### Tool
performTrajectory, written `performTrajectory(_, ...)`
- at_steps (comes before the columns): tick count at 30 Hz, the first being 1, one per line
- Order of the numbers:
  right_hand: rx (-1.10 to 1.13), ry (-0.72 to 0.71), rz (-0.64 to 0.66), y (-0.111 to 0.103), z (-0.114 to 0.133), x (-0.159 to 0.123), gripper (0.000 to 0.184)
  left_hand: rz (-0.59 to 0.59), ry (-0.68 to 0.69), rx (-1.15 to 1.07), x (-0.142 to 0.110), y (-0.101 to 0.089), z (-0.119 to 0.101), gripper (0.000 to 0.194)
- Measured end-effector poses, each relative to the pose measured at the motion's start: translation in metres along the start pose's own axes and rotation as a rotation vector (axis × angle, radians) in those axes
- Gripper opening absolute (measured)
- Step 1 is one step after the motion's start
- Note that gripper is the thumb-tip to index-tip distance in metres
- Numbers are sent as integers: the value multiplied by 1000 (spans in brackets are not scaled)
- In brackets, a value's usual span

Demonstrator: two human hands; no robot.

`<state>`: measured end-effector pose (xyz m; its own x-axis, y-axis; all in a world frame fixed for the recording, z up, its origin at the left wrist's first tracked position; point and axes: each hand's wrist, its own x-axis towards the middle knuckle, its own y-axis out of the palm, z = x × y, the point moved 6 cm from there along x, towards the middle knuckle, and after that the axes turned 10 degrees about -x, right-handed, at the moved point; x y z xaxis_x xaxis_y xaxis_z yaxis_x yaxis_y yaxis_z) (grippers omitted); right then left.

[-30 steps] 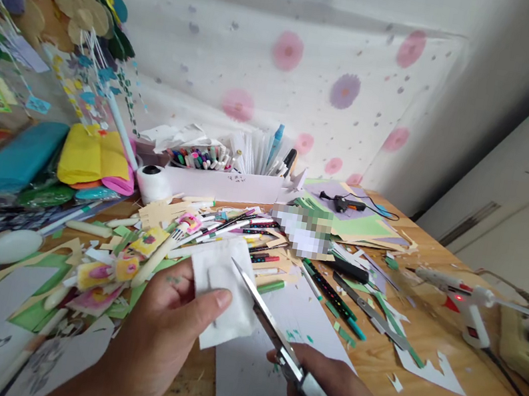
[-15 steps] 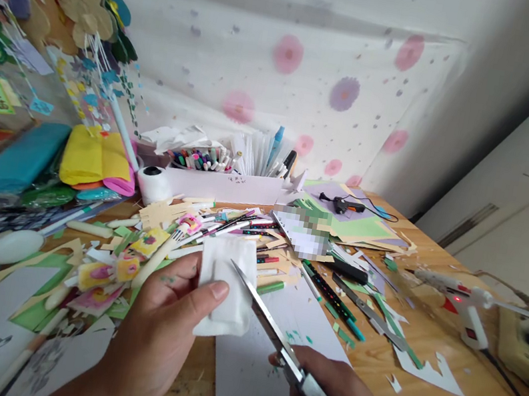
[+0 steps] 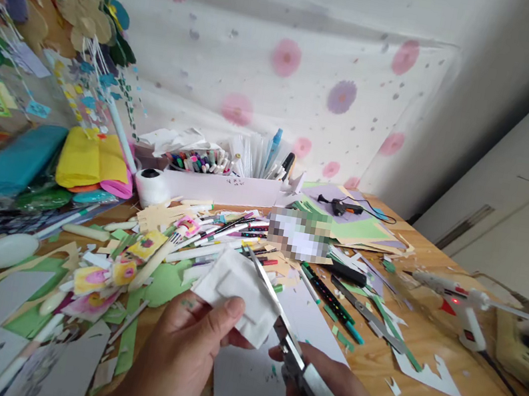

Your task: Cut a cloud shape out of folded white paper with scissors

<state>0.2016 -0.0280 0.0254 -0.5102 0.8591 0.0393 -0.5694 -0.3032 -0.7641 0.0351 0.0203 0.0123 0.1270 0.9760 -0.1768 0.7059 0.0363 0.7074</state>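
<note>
My left hand [image 3: 187, 354] pinches a white folded pad [image 3: 234, 287], thumb on its front face and fingers behind. The pad is tilted, and a raised rectangular outline shows in its middle. My right hand [image 3: 312, 395] is wrapped round the light grey handle of a pair of scissors [image 3: 290, 348]. Their long pointed blade lies along the pad's upper right edge, its tip just past the top corner. I cannot tell whether the pad's edge is between the blades. Beneath both hands lies a white sheet [image 3: 252, 392] with small green scraps on it.
Several pens and paper scraps cover the wooden table [image 3: 439, 274]. A white glue gun [image 3: 470, 303] with a red light stands at the right; a black one [image 3: 344, 208] lies at the back. Behind are a pen box [image 3: 225, 188] and a thread spool [image 3: 151, 189]. Yellow-pink paper flowers [image 3: 123, 269] lie left.
My left hand has turned the pad clockwise and moved it slightly right and down. The blade has gone from pointing at the pad's face to lying along its right edge.
</note>
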Motion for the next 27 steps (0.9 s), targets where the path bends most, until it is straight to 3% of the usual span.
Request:
performTrajectory(9, 84, 14, -17, 6, 1, 2, 71, 43, -5, -57, 0, 9, 2, 11)
performTrajectory(17, 13, 28, 58, 4, -2, -2, 65, -13, 85, -66, 1, -1, -7, 3)
performTrajectory(22, 105, 23, 38, 0, 3, 2, 67, 27, 133, -19, 7, 0, -13, 20)
performTrajectory(27, 230, 53, 82, 1, 2, 5, 69, 43, 157, -52, 10, -3, -18, 25)
